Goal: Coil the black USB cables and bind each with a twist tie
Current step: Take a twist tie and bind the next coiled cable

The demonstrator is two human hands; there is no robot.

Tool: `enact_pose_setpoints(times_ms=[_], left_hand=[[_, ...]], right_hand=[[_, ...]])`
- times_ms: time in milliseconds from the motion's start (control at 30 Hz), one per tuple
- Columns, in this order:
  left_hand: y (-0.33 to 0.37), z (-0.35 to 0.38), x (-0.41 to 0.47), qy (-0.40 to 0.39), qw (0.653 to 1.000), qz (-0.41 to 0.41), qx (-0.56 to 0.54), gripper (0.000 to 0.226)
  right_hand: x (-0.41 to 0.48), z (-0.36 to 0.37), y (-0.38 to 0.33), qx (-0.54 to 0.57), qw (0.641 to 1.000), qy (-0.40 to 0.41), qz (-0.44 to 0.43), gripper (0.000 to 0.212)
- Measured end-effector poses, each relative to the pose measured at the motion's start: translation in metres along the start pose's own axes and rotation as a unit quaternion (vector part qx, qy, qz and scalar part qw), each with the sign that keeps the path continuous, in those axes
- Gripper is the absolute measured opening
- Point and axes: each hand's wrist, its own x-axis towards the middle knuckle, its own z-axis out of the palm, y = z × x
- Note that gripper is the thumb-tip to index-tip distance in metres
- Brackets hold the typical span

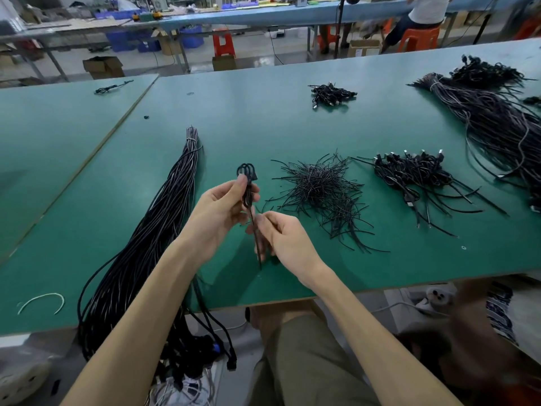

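Note:
My left hand (218,210) grips a coiled black USB cable (247,174) above the green table (263,121), its loops sticking up past my thumb. My right hand (282,235) pinches a thin black strand, which looks like a twist tie (257,244), hanging down from the coil between both hands. A loose pile of black twist ties (322,191) lies just right of my hands. A long bundle of uncoiled black cables (164,224) lies to the left and hangs over the table's front edge.
A heap of coiled, bound cables (415,171) lies to the right, a smaller heap (332,93) farther back. Another big cable bundle (497,121) fills the far right. A white tie (41,301) lies near the front left edge. A seated person (421,16) is at the back bench.

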Motion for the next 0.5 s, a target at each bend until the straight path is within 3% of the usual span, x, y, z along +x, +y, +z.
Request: enact_pose_setpoints(times_ms=[200,333,467,500], left_hand=[[0.030,0.055,0.031,-0.071,0.987,-0.004,0.144,0.035],[0.034,0.109,0.055,-0.124,0.975,-0.039,0.180,0.030],[0.026,0.155,0.077,-0.144,0.960,-0.054,0.233,0.028],[0.022,0.165,0.082,-0.143,0.960,-0.060,0.232,0.031]], right_hand=[[0.000,0.006,-0.002,0.005,1.000,0.007,-0.006,0.029],[0.000,0.000,-0.002,-0.098,0.995,-0.007,0.007,0.035],[-0.005,-0.005,0.005,-0.093,0.996,-0.001,0.014,0.040],[-0.005,-0.004,0.005,-0.090,0.996,-0.001,0.015,0.032]])
